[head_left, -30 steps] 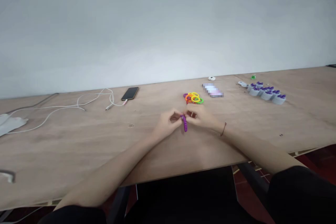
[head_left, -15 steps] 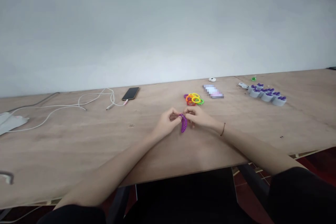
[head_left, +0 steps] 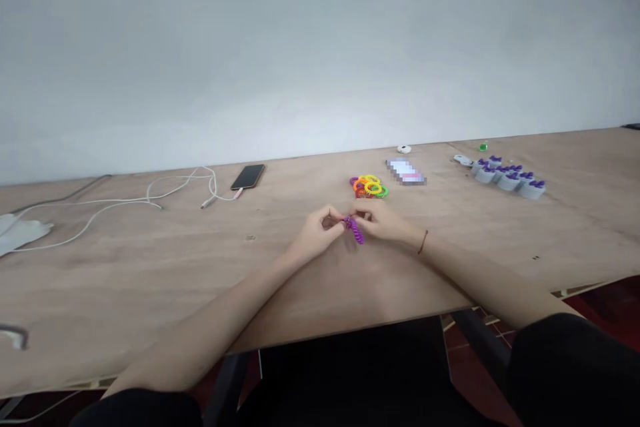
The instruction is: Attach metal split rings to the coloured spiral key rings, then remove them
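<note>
A purple spiral hair tie (head_left: 355,231) hangs between both hands just above the wooden table (head_left: 125,280). My left hand (head_left: 320,232) pinches its left end with curled fingers. My right hand (head_left: 383,221) pinches it from the right; a thin band circles that wrist. Just behind my hands lies a small pile of coloured spiral hair ties (head_left: 369,187) in yellow, orange, green and purple.
A dark phone (head_left: 248,177) lies at the back left, plugged into white cables (head_left: 150,199). A blurred pale packet (head_left: 406,171) sits right of the pile. Several grey cups with purple tops (head_left: 507,176) stand at the back right. A white cloth (head_left: 20,233) lies far left.
The purple hair tie has swung from hanging straight down to tilting toward the right. Both hands have stayed close together and lifted slightly.
</note>
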Available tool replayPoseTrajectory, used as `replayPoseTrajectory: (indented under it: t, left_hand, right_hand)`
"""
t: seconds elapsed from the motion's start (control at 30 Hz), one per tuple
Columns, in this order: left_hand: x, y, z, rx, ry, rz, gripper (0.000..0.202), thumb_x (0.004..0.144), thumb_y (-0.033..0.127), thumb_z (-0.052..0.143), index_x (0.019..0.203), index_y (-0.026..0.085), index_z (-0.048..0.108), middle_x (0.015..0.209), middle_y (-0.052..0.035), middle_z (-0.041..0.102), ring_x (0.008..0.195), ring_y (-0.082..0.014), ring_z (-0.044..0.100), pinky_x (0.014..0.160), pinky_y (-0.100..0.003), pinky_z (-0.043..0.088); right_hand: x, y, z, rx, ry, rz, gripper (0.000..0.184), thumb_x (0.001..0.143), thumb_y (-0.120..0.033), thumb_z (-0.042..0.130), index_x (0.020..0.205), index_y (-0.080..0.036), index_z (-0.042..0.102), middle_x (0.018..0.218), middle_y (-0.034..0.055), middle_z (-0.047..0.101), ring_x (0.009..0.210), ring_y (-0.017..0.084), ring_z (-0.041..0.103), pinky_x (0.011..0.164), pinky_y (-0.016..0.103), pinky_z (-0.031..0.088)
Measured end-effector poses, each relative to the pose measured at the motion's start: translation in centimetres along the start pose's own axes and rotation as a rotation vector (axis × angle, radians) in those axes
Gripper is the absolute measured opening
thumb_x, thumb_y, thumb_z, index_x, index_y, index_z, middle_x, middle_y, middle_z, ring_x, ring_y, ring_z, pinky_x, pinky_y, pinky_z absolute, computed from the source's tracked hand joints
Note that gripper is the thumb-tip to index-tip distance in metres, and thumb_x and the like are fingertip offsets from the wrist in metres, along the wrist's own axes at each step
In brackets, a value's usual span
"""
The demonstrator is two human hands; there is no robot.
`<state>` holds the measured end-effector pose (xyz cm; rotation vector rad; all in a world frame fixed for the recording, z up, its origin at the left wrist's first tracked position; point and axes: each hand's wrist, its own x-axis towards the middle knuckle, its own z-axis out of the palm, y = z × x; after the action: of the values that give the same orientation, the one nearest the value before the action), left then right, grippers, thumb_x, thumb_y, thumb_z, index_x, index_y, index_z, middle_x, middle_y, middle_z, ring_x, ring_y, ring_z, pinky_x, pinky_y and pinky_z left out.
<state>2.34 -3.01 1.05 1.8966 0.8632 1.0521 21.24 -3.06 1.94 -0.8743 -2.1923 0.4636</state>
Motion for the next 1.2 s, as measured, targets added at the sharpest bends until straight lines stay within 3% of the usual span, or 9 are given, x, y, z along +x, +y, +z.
replayPoseTrajectory:
  t: [0.23,0.43,0.5,0.63,0.77,0.87,0.97,1.07,1.2]
  left_hand:
    - [-0.5,0.8,-0.2,0.268,0.039,0.171,0.003,0.074,0.019,0.055,0.074,0.017,0.056,0.074,-0.0006,0.062,0.070,-0.0136,0.058,0.068,-0.025,0.047]
    - [-0.8,1.0,-0.1,0.416,0.064,0.294,0.007,0.076,0.022,0.054,0.073,0.019,0.060,0.078,-0.0020,0.064,0.074,-0.0148,0.060,0.075,-0.028,0.047]
    - [-0.7,0.8,0.0,0.340,0.052,0.217,0.009,0.077,0.025,0.055,0.080,0.019,0.061,0.082,-0.0028,0.066,0.077,-0.0153,0.061,0.077,-0.029,0.048]
    - [-0.1,0.1,0.5,-0.072,0.011,-0.046,0.028,0.079,0.034,0.057,0.102,0.018,0.059,0.103,-0.0068,0.065,0.093,-0.0185,0.061,0.082,-0.031,0.050]
    - [0.4,0.0,0.9,-0.486,-0.022,-0.409,0.039,0.084,0.047,0.046,0.099,0.015,0.062,0.107,-0.0113,0.064,0.094,-0.0223,0.061,0.076,-0.034,0.053]
    - [0.3,0.5,1.1,-0.589,-0.079,-0.524,0.033,0.080,0.043,0.056,0.095,0.015,0.063,0.104,-0.0109,0.065,0.091,-0.0204,0.062,0.076,-0.033,0.053]
    - [0.1,0.8,1.0,-0.606,-0.109,-0.546,0.025,0.074,0.028,0.067,0.094,0.014,0.064,0.105,-0.0100,0.064,0.091,-0.0181,0.062,0.081,-0.030,0.052]
    - [0.1,0.7,0.9,-0.633,-0.033,-0.565,0.022,0.078,0.026,0.064,0.095,0.014,0.064,0.106,-0.0109,0.064,0.093,-0.0184,0.061,0.085,-0.033,0.051]
    - [0.2,0.1,0.8,-0.658,0.054,-0.512,0.019,0.079,0.024,0.061,0.096,0.014,0.065,0.106,-0.0103,0.064,0.094,-0.0174,0.061,0.089,-0.036,0.049]
  right_hand:
    - [0.2,-0.4,0.6,0.127,0.053,0.164,0.017,0.077,-0.018,0.043,0.062,-0.015,0.051,0.061,-0.0029,0.049,0.058,0.010,0.042,0.053,0.021,0.030]
    - [0.2,-1.0,1.3,0.285,0.047,0.294,0.023,0.081,-0.021,0.037,0.060,-0.018,0.046,0.047,-0.0053,0.042,0.044,0.009,0.039,0.046,0.021,0.029]
    - [0.1,-0.9,1.4,0.235,0.068,0.324,0.024,0.082,-0.022,0.036,0.061,-0.018,0.046,0.048,-0.0046,0.043,0.043,0.010,0.040,0.045,0.022,0.029]
    - [0.0,-0.7,1.0,-0.088,0.207,0.172,0.017,0.081,-0.019,0.042,0.065,-0.017,0.047,0.062,-0.0006,0.052,0.058,0.011,0.045,0.053,0.022,0.031]
    - [-0.3,-0.8,0.8,-0.411,0.182,0.050,0.016,0.083,-0.020,0.044,0.067,-0.017,0.047,0.068,0.0009,0.052,0.059,0.011,0.044,0.055,0.024,0.028]
    - [-0.4,-0.9,1.1,-0.542,0.163,-0.012,0.013,0.082,-0.020,0.046,0.068,-0.017,0.048,0.070,0.0026,0.055,0.060,0.012,0.045,0.054,0.025,0.027]
    - [-0.5,-0.8,1.4,-0.511,0.182,-0.002,0.011,0.080,-0.017,0.047,0.070,-0.018,0.050,0.070,0.0027,0.057,0.061,0.013,0.048,0.055,0.024,0.030]
    - [-0.5,-0.6,1.5,-0.334,0.241,0.043,0.006,0.081,-0.018,0.048,0.082,-0.018,0.054,0.073,0.0023,0.061,0.064,0.013,0.054,0.058,0.023,0.037]
    - [-0.3,-0.7,1.5,-0.065,0.275,0.115,0.014,0.080,-0.019,0.050,0.092,-0.019,0.058,0.080,0.0034,0.066,0.071,0.014,0.060,0.063,0.024,0.046]
